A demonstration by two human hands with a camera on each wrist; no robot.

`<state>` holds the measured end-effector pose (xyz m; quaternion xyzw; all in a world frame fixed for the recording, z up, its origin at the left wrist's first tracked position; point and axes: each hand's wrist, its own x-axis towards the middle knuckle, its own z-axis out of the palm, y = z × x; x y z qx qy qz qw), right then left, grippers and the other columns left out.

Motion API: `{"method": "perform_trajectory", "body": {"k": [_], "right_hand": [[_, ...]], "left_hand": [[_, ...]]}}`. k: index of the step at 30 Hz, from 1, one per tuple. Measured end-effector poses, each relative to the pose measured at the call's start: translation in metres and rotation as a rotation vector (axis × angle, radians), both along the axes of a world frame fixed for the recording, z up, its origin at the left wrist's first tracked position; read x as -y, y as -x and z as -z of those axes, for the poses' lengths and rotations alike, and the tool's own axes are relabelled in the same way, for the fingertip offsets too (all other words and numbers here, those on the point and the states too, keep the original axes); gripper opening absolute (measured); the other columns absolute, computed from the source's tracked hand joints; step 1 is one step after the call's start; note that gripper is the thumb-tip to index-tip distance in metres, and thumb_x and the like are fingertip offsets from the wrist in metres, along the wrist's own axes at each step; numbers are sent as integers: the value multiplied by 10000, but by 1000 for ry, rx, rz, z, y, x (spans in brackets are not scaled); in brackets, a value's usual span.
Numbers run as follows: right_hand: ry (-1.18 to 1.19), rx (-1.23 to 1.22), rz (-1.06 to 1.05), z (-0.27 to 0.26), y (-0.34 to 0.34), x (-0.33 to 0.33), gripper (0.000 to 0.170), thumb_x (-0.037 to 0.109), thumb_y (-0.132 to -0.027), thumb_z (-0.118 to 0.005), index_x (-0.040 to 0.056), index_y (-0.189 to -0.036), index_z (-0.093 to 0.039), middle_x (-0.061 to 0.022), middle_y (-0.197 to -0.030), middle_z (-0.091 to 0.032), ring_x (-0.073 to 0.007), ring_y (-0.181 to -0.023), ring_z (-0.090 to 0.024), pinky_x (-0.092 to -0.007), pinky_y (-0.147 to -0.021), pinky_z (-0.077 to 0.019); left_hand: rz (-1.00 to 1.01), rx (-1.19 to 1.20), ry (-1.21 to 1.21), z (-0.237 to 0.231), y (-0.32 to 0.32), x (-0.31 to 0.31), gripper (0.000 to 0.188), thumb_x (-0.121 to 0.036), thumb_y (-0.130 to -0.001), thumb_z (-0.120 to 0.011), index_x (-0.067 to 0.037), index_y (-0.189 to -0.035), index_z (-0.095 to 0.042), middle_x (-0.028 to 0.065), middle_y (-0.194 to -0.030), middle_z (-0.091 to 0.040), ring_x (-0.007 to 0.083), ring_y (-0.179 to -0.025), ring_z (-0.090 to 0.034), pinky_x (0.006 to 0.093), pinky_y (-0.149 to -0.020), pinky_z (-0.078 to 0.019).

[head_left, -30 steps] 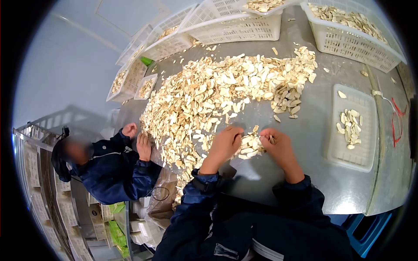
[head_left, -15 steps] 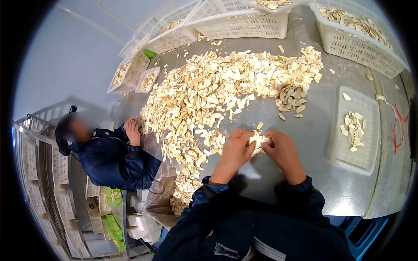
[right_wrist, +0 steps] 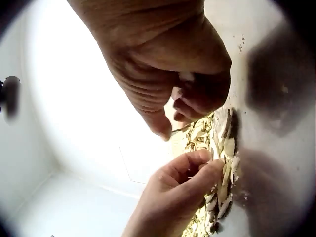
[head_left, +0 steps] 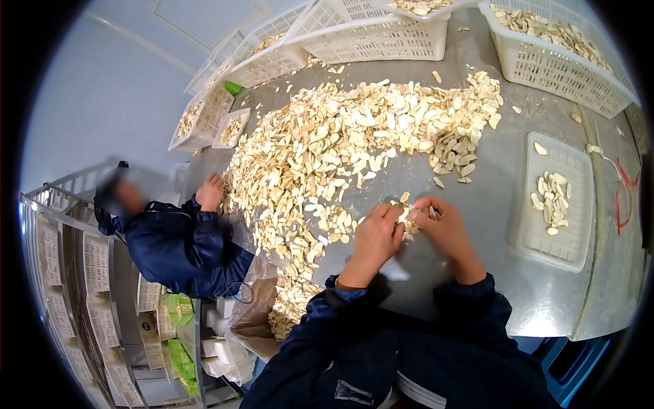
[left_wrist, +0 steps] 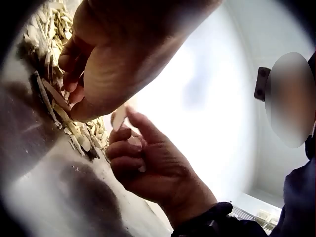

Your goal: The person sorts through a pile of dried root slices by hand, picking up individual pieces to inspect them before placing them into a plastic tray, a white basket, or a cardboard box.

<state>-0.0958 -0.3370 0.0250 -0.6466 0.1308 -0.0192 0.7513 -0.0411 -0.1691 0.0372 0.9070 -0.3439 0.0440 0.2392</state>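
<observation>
My left hand (head_left: pixel 375 238) is at the left of a small heap of pale dried slices (head_left: pixel 407 228), low over the table. In the right wrist view, the left thumb and forefinger (right_wrist: pixel 190 170) pinch at a slice in that heap. To its right, my right hand (head_left: pixel 446 232) is curled, and the left wrist view shows a pale slice (left_wrist: pixel 120 117) between its thumb and forefinger. Something whitish also shows inside the right palm in the right wrist view. A large mound of slices (head_left: pixel 327 143) spreads beyond both hands.
On the right lies a shallow white tray (head_left: pixel 569 249) with several slices in it. White slotted baskets (head_left: pixel 552 82) line the far edge. Another person (head_left: pixel 174 242) works at the left side of the mound. A red cord (head_left: pixel 623 194) lies beyond the tray.
Both hands came together around the small heap, gathering its slices closer. Since then the right hand has drawn slightly away from it. The other person's hands have shifted at the mound's edge.
</observation>
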Motion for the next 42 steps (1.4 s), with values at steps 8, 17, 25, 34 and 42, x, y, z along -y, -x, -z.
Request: {"method": "perform_trajectory", "body": {"k": [8,17,25,34,42], "right_hand": [[-1060,-3,-100,-7,2,13,189,257,-994,-590,76,-1046,-580,39,-810,-508,-41,-646,-416,-187,-490,-308],[-1115,63,-89,-11,4,15,246,314,-1016,-535,78,-1072,-575,31,-890,-546,-64,-695,-456,-208,-535,-368],[-815,37,224,-17,0,15,234,292,-1000,-526,86,-1110,-553,47,-850,-507,-52,-688,-459,-206,-556,-356],[-869,33,290,-11,-2,16,214,249,-980,-553,63,-1086,-544,37,-805,-480,-59,-632,-429,-207,-503,-317],[-880,25,271,-12,-1,16,171,222,-986,-544,71,-1066,-555,32,-796,-497,-56,-627,-440,-200,-494,-318]], "left_hand": [[-46,-1,62,-3,0,9,272,-155,-827,-704,-83,-1083,-647,119,-1018,-618,349,-855,-647,431,-701,-533],[-43,-24,57,9,-10,7,243,-119,-858,-668,-65,-1093,-641,80,-924,-649,320,-740,-646,405,-645,-512],[-81,-1003,783,2,-14,5,140,-99,-953,-633,-32,-1076,-623,-49,-927,-576,27,-711,-500,213,-612,-421],[251,-144,177,7,-6,35,187,-49,-815,-696,-42,-981,-610,131,-944,-569,316,-744,-620,378,-651,-505],[149,-246,119,4,-10,28,180,-63,-816,-716,-49,-965,-616,106,-863,-590,290,-740,-619,342,-673,-504]]}}
